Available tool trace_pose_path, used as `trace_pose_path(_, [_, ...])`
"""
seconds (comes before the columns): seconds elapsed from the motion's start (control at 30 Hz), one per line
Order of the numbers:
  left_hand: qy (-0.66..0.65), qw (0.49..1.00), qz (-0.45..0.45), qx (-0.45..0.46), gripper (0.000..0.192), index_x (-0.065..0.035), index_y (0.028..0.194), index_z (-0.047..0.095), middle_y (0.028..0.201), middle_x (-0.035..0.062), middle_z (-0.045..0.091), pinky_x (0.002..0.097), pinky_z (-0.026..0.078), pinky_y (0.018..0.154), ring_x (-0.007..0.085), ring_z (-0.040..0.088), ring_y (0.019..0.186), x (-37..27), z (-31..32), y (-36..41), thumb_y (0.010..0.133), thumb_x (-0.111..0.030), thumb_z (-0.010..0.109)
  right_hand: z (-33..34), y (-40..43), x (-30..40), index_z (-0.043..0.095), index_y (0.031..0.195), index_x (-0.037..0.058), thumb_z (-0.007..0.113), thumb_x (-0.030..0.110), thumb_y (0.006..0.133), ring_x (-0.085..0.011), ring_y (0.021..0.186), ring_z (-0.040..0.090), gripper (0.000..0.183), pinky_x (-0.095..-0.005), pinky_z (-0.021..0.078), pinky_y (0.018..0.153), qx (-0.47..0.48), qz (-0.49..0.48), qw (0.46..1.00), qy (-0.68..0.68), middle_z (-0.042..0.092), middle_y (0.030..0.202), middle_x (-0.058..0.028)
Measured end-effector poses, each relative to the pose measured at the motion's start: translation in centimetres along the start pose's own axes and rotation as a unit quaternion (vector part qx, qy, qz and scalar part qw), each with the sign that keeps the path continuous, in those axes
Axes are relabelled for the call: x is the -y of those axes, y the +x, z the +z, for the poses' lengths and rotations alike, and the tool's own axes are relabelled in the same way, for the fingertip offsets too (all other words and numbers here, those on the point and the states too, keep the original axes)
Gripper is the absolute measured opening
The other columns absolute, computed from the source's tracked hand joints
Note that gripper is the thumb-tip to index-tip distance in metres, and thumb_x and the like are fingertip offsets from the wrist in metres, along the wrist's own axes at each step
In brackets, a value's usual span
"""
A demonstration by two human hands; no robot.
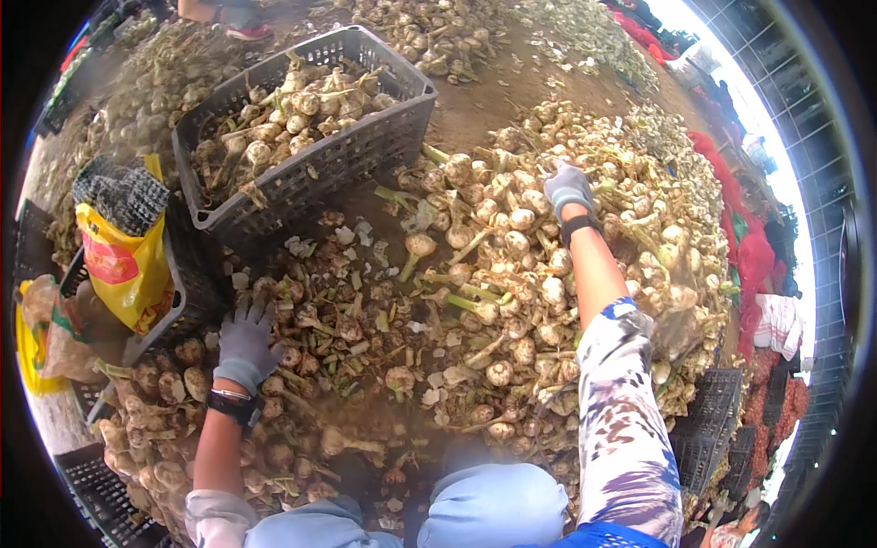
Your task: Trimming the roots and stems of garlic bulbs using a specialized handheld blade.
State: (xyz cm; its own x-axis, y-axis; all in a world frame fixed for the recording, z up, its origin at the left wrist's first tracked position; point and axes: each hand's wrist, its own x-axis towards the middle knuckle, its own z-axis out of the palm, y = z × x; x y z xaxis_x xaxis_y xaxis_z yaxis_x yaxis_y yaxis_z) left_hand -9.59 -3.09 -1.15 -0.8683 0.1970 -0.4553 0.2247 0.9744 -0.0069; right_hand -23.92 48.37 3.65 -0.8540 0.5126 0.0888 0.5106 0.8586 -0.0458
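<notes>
My left hand (246, 342), in a grey glove, rests with fingers spread on garlic bulbs at the left, beside a dark plastic crate. No object shows in it. My right hand (567, 183), gloved too, reaches into the large heap of garlic bulbs (517, 243) on the right; its fingertips are partly hidden, so whether it grips a bulb is unclear. Between the hands lie loose bulbs, cut stalks and papery skins (363, 233). A black plastic crate (322, 161) ahead holds garlic bulbs with stalks.
A yellow plastic bag (127, 267) with dark knitted cloth stands on a smaller crate (185, 294) at the left. More garlic lies in piles farther off. Red mesh (750, 253) and black crates (706, 425) border the right side. Someone's foot in a red shoe (250, 31) shows at top left.
</notes>
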Motion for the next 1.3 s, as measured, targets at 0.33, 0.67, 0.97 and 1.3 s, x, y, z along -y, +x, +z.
trace_pose_path(0.33, [-0.035, 0.997, 0.012, -0.068, 0.073, -0.0096, 0.134, 0.041, 0.141, 0.0128, 0.034, 0.0470, 0.026, 0.106, 0.0332, 0.027, 0.131, 0.3, 0.9, -1.6, 0.071, -0.037, 0.067, -2.0, -4.5, 4.3, 0.060, 0.108, 0.0067, 0.062, 0.023, 0.083, -0.0198, 0.070, 0.064, 0.030, -0.0344, 0.0515, 0.062, -0.032, 0.019, 0.966, 0.257, 0.067, 0.090, -0.0115])
trace_pose_path(0.67, [-0.369, 0.836, 0.261, -0.310, 0.071, -0.0019, 0.122, 0.049, 0.118, 0.0155, 0.055, 0.0425, 0.036, 0.098, 0.0324, 0.050, 0.113, -7.8, -4.2, -3.9, 0.069, -0.042, 0.073, -2.6, -28.4, 12.4, 0.060, 0.109, 0.0035, 0.062, 0.019, 0.088, -0.0047, 0.057, 0.051, 0.026, -0.0195, 0.0427, 0.050, 0.522, 0.036, 0.511, 0.682, 0.059, 0.081, 0.0004])
trace_pose_path(0.97, [-0.779, 0.600, 0.152, -0.101, 0.048, -0.0038, 0.109, 0.051, 0.088, 0.0074, 0.065, 0.0261, 0.049, 0.071, 0.0098, 0.059, 0.076, -7.3, 1.8, -4.7, 0.074, -0.023, 0.076, -2.5, -30.5, 12.1, 0.064, 0.092, 0.0073, 0.070, 0.018, 0.077, -0.0176, 0.055, 0.056, 0.020, -0.0279, 0.0429, 0.050, 0.054, -0.432, 0.792, 0.428, 0.060, 0.069, -0.0070])
trace_pose_path(1.3, [-0.532, 0.830, 0.141, -0.093, 0.066, -0.0038, 0.126, 0.040, 0.095, 0.0198, 0.063, 0.0373, 0.051, 0.073, 0.0359, 0.063, 0.083, -8.0, 0.7, -6.7, 0.072, -0.023, 0.072, -0.4, -33.7, 12.1, 0.057, 0.112, 0.0041, 0.072, 0.024, 0.080, -0.0065, 0.088, 0.056, 0.041, -0.0227, 0.0472, 0.070, 0.416, -0.090, 0.583, 0.692, 0.063, 0.103, -0.0015])
